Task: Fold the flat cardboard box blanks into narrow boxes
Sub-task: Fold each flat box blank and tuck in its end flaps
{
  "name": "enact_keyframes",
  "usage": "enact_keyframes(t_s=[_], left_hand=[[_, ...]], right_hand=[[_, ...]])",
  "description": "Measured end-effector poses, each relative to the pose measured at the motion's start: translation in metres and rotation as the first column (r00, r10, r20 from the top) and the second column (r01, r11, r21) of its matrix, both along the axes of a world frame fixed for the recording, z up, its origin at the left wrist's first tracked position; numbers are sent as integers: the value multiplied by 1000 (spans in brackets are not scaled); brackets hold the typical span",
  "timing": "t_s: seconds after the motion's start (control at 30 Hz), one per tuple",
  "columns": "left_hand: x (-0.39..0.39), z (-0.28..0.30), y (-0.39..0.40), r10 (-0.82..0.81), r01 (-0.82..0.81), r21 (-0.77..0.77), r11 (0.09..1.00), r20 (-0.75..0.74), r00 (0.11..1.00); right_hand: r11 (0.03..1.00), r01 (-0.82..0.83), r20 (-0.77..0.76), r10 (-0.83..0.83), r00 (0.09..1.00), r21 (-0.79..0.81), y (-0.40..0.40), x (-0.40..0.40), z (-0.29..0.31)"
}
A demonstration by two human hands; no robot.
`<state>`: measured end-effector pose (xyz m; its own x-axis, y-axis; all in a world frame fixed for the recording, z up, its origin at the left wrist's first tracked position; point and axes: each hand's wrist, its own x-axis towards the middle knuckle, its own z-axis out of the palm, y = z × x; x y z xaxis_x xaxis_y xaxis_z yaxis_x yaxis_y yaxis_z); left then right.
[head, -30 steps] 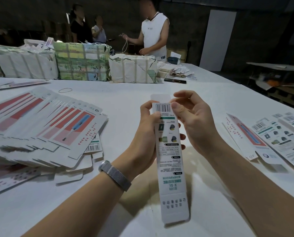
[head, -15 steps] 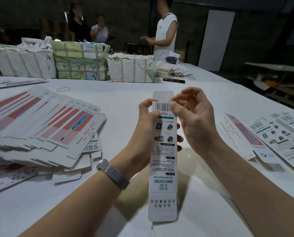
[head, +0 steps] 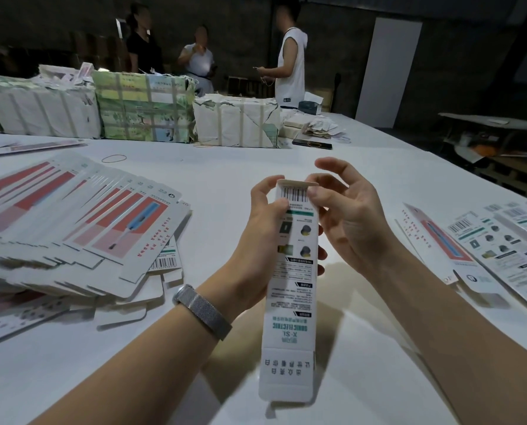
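A narrow white box (head: 291, 289) with a barcode and green print stands nearly upright over the white table (head: 225, 179), its lower flap hanging open. My left hand (head: 262, 237) grips its upper half from the left, thumb on the printed face. My right hand (head: 345, 216) pinches the box's top right corner by the folded-over top flap, other fingers spread. A fanned pile of flat blanks (head: 72, 231) with red panels lies to the left. More flat blanks (head: 495, 250) lie to the right.
Wrapped, strapped bundles (head: 142, 111) line the table's far side, with a dark phone (head: 312, 144) and loose papers beside them. Three people (head: 290, 69) stand behind. A rubber band (head: 114, 158) lies on the table. A dark shelf with clutter stands at far right.
The top flap, standing straight up before, is now folded over the box's top end. My right thumb has moved onto that corner, and the box has tilted more upright.
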<state>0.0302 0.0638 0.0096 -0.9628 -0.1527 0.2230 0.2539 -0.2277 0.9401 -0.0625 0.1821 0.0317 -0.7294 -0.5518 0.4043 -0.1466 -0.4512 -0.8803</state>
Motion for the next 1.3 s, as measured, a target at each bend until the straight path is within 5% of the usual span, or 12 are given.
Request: enact_keyframes(t_s=[0.4,0.67,1.3], left_hand=[[-5,-5,4,-55,55,-47,997,-8,998],[-5,-5,4,-74,71,-91,993,-26,997],[-3,-5,5,-87,70,-148,986,-112,990]], right_hand=[[977,100,-112,-80,991,188,0,0,2],[971,211,-92,-202,975,113,-1,2,5],[981,193,-31,-192,981,38,-1,10,12]])
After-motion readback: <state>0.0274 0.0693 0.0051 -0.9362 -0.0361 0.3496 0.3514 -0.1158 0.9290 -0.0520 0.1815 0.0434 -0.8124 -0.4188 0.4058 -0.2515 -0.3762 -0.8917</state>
